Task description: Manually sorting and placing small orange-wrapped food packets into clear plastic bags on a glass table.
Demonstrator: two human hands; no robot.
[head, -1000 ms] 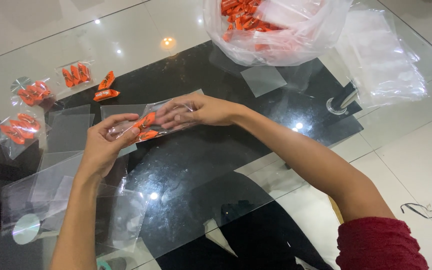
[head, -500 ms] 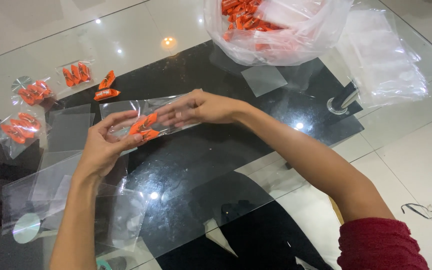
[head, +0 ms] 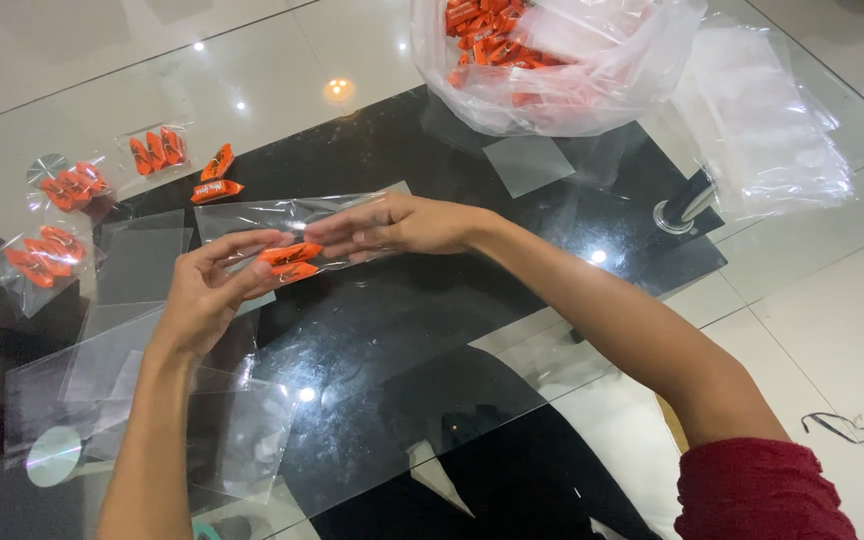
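Note:
Over a glass table (head: 372,60), my left hand (head: 207,295) and my right hand (head: 397,226) together hold a small clear plastic bag (head: 252,215). Two orange wrapped candies (head: 289,261) lie inside it, between the fingertips of both hands. My left thumb and fingers pinch the bag's near side at the candies; my right fingers grip its right end. Two loose orange candies (head: 216,176) lie on the table just beyond the bag.
A large clear bag of orange candies (head: 542,50) sits at the top. A stack of empty clear bags (head: 767,125) lies at the right. Filled small bags (head: 157,150), (head: 72,185), (head: 37,262) rest at the left. Flat empty bags (head: 142,390) lie under my left arm.
Both hands lifted the small bag slightly and spread apart, stretching it; the two candies slid further inside, toward its middle.

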